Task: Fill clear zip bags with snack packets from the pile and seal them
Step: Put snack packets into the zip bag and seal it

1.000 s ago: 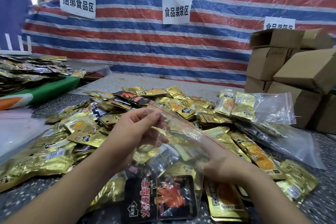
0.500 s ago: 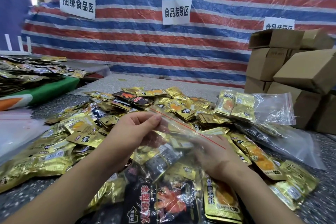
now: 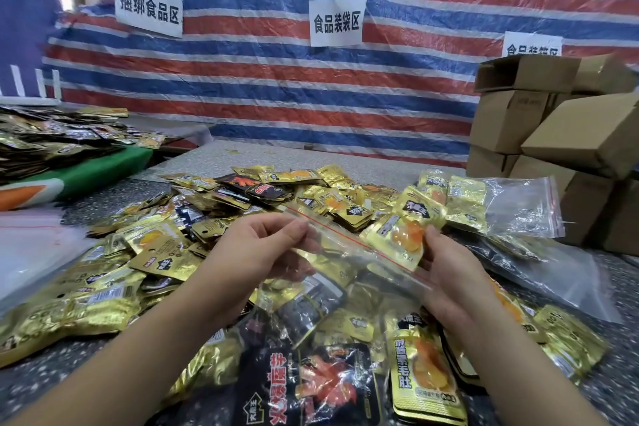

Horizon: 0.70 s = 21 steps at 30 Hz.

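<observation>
A clear zip bag (image 3: 349,259) with a red seal line hangs over the pile, several gold and black packets inside it. My left hand (image 3: 262,249) pinches the bag's top left corner at the red line. My right hand (image 3: 449,273) holds a gold snack packet (image 3: 397,239) with an orange window at the bag's right mouth. The pile of snack packets (image 3: 262,197) spreads over the speckled table (image 3: 587,401). A large black packet (image 3: 304,387) lies at the front, under the bag.
A filled zip bag (image 3: 484,204) lies at the right, with more clear bags (image 3: 539,273) beneath it. Cardboard boxes (image 3: 567,135) are stacked at the far right. Another heap of packets (image 3: 52,138) sits on a green surface at the left. A striped tarp hangs behind.
My right hand came up from low beside the bag and now holds a gold packet at the bag's mouth. My left hand stayed on the bag's corner.
</observation>
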Each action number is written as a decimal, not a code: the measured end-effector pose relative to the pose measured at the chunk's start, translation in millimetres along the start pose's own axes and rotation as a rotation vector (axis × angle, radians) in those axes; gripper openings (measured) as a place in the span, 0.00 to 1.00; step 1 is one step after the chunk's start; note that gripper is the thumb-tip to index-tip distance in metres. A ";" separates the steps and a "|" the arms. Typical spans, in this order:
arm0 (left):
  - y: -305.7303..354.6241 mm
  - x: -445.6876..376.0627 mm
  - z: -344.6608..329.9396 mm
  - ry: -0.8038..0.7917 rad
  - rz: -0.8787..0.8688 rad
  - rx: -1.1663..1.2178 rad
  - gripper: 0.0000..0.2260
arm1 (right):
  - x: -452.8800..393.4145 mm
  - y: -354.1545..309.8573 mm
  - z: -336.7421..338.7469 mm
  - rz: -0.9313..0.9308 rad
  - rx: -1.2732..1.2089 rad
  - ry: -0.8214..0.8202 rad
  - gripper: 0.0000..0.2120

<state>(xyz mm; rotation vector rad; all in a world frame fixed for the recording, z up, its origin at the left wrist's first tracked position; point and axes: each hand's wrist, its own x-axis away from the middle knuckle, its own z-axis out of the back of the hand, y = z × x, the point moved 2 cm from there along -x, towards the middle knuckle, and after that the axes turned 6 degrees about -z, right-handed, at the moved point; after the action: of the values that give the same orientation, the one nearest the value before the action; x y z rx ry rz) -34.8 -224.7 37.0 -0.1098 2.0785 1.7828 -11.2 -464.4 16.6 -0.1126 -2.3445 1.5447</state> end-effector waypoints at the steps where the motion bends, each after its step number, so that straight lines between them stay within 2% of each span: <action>1: 0.1 -0.2 0.3 0.001 -0.001 -0.004 0.09 | 1.0 -1.8 0.6 -0.051 -0.085 -0.050 0.16; 4: -0.1 -0.6 1.5 -0.006 -0.008 -0.017 0.08 | 5.1 -7.6 2.2 -0.123 -0.294 -0.191 0.12; 6: -0.4 -0.8 1.7 -0.009 -0.012 -0.026 0.08 | 9.3 -11.8 1.8 -0.135 -0.330 -0.223 0.10; 10: -0.9 -0.7 0.9 -0.010 -0.023 -0.075 0.10 | 19.0 -18.4 -3.9 -0.061 -0.425 -0.323 0.11; 21: -1.2 0.4 -1.5 0.030 -0.054 -0.087 0.10 | 37.0 -25.8 -13.8 0.143 -0.240 -0.378 0.16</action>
<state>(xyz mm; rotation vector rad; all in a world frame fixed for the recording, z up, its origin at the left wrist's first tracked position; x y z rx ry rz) -35.1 -226.3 36.0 -0.2165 1.9987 1.8497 -38.8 -453.8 53.4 -0.0484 -2.8725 1.4429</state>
